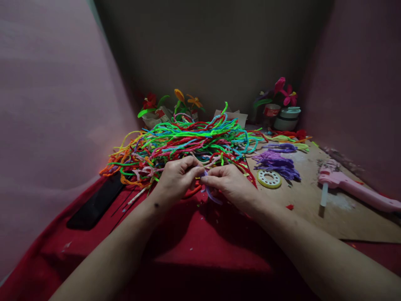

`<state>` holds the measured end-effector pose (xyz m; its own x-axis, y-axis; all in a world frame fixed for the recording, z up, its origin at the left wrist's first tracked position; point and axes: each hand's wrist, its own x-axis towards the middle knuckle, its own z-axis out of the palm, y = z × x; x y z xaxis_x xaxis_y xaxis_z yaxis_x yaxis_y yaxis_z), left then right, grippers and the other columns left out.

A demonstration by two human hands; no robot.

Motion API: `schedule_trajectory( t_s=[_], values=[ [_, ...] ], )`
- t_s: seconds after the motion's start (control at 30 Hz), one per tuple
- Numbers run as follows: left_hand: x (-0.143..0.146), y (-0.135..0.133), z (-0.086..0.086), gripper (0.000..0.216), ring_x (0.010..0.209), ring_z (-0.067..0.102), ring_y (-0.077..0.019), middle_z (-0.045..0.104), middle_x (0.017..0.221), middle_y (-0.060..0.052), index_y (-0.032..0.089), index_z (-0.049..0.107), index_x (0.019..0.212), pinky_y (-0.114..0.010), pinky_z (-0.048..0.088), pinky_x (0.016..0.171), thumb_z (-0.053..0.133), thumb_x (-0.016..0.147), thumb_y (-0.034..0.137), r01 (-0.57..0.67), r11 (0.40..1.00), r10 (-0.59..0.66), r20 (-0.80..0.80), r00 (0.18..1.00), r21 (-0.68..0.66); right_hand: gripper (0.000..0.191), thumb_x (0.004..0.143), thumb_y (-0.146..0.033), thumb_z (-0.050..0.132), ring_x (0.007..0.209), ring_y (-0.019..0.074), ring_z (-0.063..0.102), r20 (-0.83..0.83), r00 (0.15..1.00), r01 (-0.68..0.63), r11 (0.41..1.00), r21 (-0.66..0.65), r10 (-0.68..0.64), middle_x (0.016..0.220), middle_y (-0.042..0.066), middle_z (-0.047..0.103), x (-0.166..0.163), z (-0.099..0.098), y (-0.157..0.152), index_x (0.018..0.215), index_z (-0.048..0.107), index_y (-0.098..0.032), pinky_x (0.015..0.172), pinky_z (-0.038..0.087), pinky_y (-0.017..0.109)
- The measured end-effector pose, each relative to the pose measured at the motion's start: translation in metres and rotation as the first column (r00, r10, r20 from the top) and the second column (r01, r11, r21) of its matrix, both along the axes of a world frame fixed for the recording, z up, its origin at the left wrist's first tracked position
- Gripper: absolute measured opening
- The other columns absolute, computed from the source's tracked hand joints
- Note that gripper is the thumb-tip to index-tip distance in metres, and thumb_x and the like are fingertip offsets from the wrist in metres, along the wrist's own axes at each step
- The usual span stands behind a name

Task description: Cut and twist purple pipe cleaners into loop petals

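Between my two hands is a light purple pipe cleaner (pixel 210 195), its lower end curling down and to the right. My left hand (pixel 180 175) pinches it near the top with thumb and forefinger. Close beside it, my right hand (pixel 230 182) is closed on the same piece, the fingertips of both hands almost touching. Just beyond the hands lies a large heap of pipe cleaners (pixel 200 136) in green, red, blue, orange and pink. To the right, a bundle of purple pipe cleaners (pixel 277 163) rests on a brown board.
A white and yellow perforated ring (pixel 269 179) and a pink glue gun (pixel 354 186) with a glue stick lie on the brown board (pixel 307 209). A black phone (pixel 95 205) is at the left on the red cloth (pixel 200 246). Pipe-cleaner flowers (pixel 290 96) in small pots stand at the back.
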<state>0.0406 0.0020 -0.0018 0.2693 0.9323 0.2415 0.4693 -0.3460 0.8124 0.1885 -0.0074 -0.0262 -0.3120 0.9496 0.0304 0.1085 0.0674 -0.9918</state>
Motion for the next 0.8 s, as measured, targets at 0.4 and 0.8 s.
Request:
schedule_trajectory(
  t_s=[0.4,0.8],
  values=[
    [-0.004,0.002,0.003,0.017,0.039,0.037,-0.0042,0.047,0.045,0.004,0.013,0.058,0.069,-0.015,0.029,0.038,0.055,0.075,0.029,0.104,0.984,-0.100,0.040,0.994,-0.143,0.020,0.065,-0.024,0.059,0.040,0.0057,0.036,-0.158,0.984,-0.101,0.990,-0.100,0.084,0.043,-0.003,0.046,0.002,0.000,0.003,0.050,0.054,-0.013,0.044,0.026,0.022],
    [0.001,0.001,-0.007,0.016,0.043,0.043,-0.0066,0.051,0.049,0.002,0.014,0.059,0.065,-0.017,0.034,0.042,0.055,0.073,0.027,-0.019,1.000,0.019,0.034,0.999,0.002,0.022,0.064,-0.027,0.059,0.034,0.0041,0.029,-0.200,0.980,-0.006,0.994,-0.111,-0.016,0.038,-0.006,0.041,-0.005,-0.010,0.005,0.048,0.052,-0.014,0.039,0.020,0.021]
  ],
)
